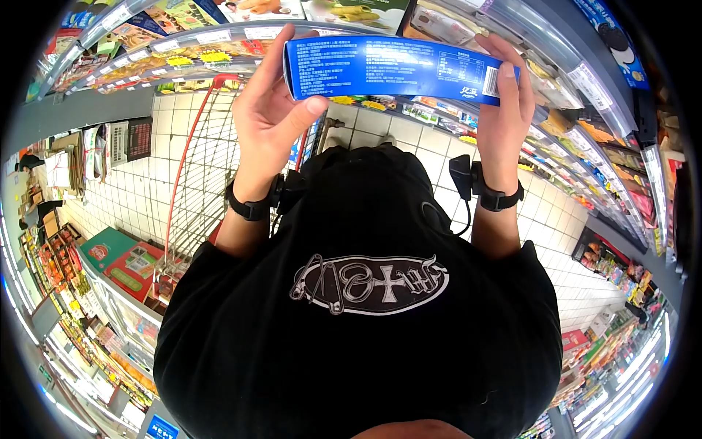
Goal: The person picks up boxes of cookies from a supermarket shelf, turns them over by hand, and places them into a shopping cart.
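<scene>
A long blue box (395,69) with white printed text and a barcode near its right end is held up between my two hands, level with the shelves. My left hand (270,110) grips its left end, thumb at the lower edge and fingers behind. At the right end, my right hand (506,95) has its fingers bent over the printed side beside the barcode. What the box contains does not show. Each wrist wears a black strap with a small device.
Shelves of packaged goods (351,14) with price tags run along the front and right. A red-handled wire shopping cart (197,146) stands at my left on the tiled floor (124,194). Farther left are a dark crate (139,137) and a green-and-red display box (121,260).
</scene>
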`<state>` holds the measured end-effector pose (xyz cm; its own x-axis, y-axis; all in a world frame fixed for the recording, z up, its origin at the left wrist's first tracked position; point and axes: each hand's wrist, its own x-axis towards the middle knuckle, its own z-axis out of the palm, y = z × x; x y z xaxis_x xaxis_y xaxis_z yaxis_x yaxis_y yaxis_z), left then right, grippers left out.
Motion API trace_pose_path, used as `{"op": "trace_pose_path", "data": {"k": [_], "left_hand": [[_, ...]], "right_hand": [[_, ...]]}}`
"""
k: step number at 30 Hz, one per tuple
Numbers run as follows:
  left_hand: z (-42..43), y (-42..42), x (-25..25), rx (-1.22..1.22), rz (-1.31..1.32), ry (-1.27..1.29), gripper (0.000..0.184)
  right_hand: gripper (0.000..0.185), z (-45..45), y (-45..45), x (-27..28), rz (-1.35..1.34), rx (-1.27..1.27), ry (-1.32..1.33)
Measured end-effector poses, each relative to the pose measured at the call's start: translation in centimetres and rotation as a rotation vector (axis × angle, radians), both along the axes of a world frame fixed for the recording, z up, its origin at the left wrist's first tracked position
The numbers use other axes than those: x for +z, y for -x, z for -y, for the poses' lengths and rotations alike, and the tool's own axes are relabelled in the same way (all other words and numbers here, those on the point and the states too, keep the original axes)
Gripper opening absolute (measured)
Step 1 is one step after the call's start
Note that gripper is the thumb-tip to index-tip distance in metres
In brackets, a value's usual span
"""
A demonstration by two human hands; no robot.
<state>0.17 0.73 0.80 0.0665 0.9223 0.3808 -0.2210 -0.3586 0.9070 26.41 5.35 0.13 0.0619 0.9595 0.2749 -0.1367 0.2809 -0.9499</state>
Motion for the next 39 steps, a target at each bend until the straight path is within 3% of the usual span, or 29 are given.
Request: {"op": "trace_pose_path", "data": {"k": [9,12,16,24,28,32,39], "left_hand": [[-0.4,-0.2,0.3,-0.081,0.02,0.169,0.069],[-0.8,-1.0,0.2,0.046,0.198,0.18,0.054],[-1.1,-0.6,-0.1,0.006,0.255,0.164,0.049],[-1.8,-0.5,-1.0,-0.049,0.212,0.001,0.06],[-2.5,-1.2,-0.8,-0.053,0.187,-0.067,0.064],[-2.8,-1.5,-0.8,-0.033,0.162,-0.083,0.065],[-3.5,-0.8,-1.8,-0.044,0.234,0.013,0.064]], "right_hand": [[0.059,1.1,-0.7,1.0,0.071,0.012,-0.097],[0.069,1.7,-0.7,1.3,0.246,0.013,-0.162],[0.069,1.7,-0.8,1.3,0.29,-0.003,-0.234],[0.064,1.4,-1.8,0.5,0.252,-0.077,-0.192],[0.062,1.4,-2.1,0.1,0.039,-0.04,-0.105],[0.054,1.4,-2.4,0.2,-0.047,0.036,-0.098],[0.057,1.0,-2.0,0.6,-0.033,0.101,-0.192]]}}
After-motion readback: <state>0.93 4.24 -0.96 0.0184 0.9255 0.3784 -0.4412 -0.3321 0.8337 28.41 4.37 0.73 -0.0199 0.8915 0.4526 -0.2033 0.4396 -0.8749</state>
